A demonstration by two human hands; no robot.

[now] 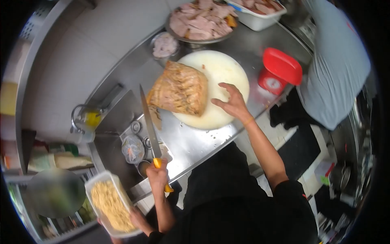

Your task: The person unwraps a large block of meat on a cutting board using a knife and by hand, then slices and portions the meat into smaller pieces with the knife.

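Observation:
My left hand [157, 175] is closed round the yellow handle of a long knife [150, 128], whose blade points up and away over the sink's edge. A big browned slab of meat [183, 90] lies on the left part of a round white cutting board [227, 73] and overhangs its edge. Over the board, to the right of the meat, my right hand [232, 101] is held with thumb and fingers apart, nothing between them. A small gap separates it from the meat.
Sliced meat fills a metal bowl [201, 24] and a white tub [260, 22] behind the board. A red scale [276, 73] stands right, near a person in grey [341, 61]. Another person's hands hold a noodle tray [111, 203] beside the sink [118, 118], at lower left.

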